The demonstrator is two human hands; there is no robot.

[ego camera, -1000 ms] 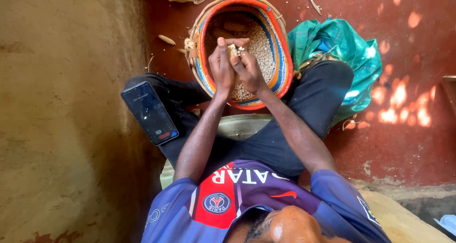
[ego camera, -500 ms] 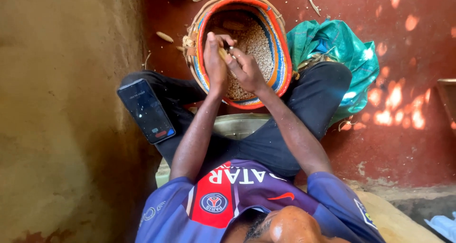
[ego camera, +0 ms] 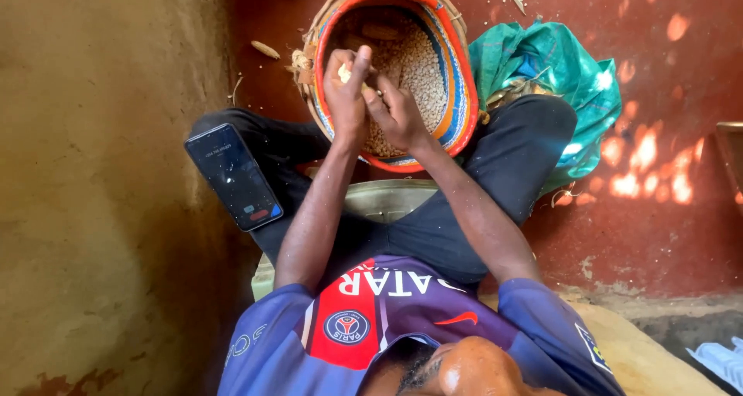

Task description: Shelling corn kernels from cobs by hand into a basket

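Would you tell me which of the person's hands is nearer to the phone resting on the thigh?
The left hand: it is on the phone's side, above the basket. The right hand lies just beyond it, farther off.

Corn cob (ego camera: 345, 73), pale yellow, small, mostly hidden, gripped over woven basket (ego camera: 464, 94): round, orange/blue rim, on red floor btwn knees, approx half full w/ loose kernels (ego camera: 414, 63).
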